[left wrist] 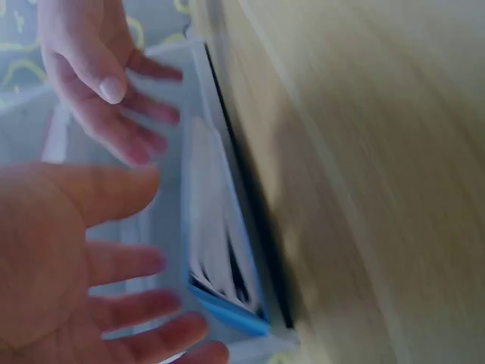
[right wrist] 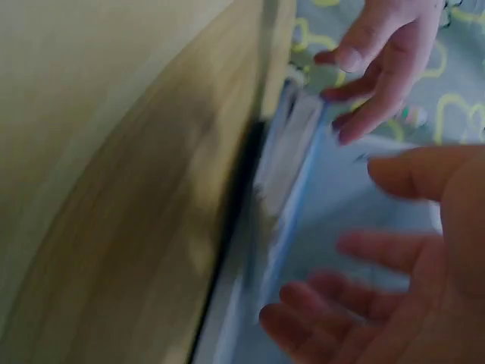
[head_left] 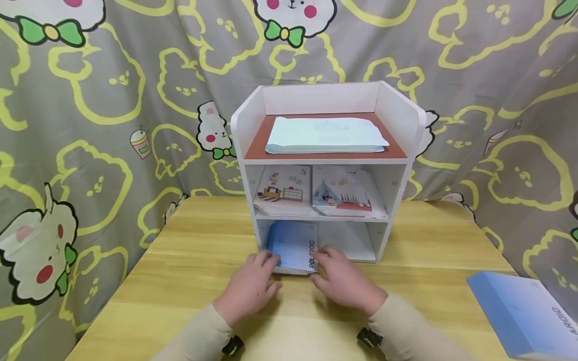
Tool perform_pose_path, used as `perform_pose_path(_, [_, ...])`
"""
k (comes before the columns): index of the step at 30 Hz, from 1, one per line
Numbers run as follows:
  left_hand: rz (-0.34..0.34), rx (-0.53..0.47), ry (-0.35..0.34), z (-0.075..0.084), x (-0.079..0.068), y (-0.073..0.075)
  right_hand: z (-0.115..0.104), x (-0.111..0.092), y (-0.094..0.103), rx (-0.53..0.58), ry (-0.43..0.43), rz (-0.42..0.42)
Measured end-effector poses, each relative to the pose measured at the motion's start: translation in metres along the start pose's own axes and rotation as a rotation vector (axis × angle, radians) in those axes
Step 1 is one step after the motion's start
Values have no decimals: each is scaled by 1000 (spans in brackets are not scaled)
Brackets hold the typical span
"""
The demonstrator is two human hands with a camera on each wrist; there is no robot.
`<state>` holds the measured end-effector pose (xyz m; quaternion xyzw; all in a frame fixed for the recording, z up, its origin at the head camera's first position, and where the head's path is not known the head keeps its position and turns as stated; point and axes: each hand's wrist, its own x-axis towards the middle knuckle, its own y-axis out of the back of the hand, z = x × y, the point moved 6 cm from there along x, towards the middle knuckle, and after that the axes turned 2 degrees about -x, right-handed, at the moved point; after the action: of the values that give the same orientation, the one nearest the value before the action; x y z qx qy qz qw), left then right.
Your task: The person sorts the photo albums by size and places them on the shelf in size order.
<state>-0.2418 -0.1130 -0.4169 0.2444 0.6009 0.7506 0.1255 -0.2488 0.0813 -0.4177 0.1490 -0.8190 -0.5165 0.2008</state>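
A blue-and-white book or stack of books (head_left: 293, 243), lettered along its right side, lies flat in the lower left of a small white shelf unit (head_left: 384, 230). Its front end sticks out a little past the shelf edge. My left hand (head_left: 250, 288) is at its front left corner, fingers extended. On the other side, my right hand (head_left: 345, 281) is by the front right corner with relaxed, spread fingers. In the left wrist view, page edges (left wrist: 212, 212) face out from under the blue cover. Whether any fingertip touches the cover is hard to tell.
Two stacks of illustrated booklets (head_left: 284, 193) fill the middle shelf. A pale flat packet (head_left: 327, 135) lies on the brown top shelf. A thick blue book stack (head_left: 526, 313) rests at the right on the wooden table (head_left: 180, 281). Patterned grey curtains (head_left: 149, 100) hang around the table.
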Motion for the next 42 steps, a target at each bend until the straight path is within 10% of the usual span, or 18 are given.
perform_pose_path(6, [-60, 102, -85, 14, -5, 0, -24, -11, -8, -193, 150, -88])
perform_pose_path(42, [-81, 13, 35, -5, 22, -16, -1, 25, -23, -223, 116, -101])
